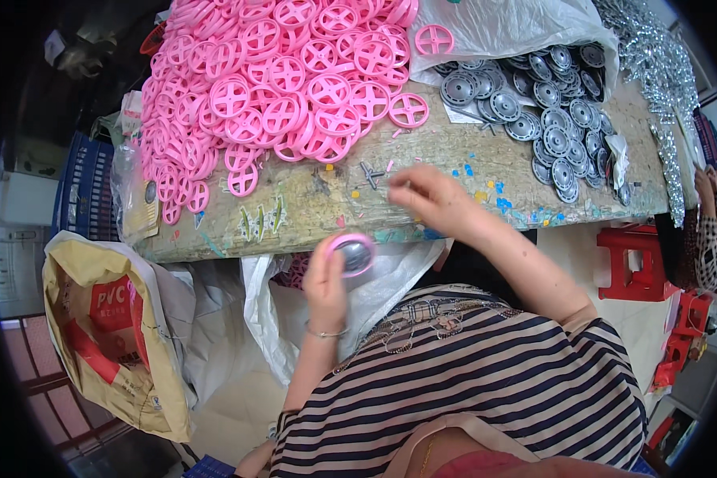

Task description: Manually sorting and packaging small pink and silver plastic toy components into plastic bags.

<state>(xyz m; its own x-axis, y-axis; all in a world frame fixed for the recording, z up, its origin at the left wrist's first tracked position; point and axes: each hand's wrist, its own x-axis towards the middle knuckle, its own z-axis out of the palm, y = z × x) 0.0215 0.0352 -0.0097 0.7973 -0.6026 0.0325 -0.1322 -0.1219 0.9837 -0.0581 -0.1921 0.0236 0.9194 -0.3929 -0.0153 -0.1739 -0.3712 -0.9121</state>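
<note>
In front of the table edge, my left hand (323,288) grips a pink plastic wheel (357,256) with a grey disc set in its middle; it is slightly blurred. My right hand (432,197) hovers over the near part of the table, its fingers curled together in a pinch. What they hold, if anything, does not show. Just left of those fingertips lie several small grey pins (372,174). A tall heap of pink spoked wheels (283,115) covers the left and middle of the table. Grey hubcap-like discs (556,142) are piled at the right.
The worn wooden table (311,185) carries coloured scraps and green-edged stickers (261,219). A white plastic sack (398,267) hangs below its edge. An open paper sack (107,319) stands lower left. Silver tinsel (653,72) and a red stool (633,259) are at the right.
</note>
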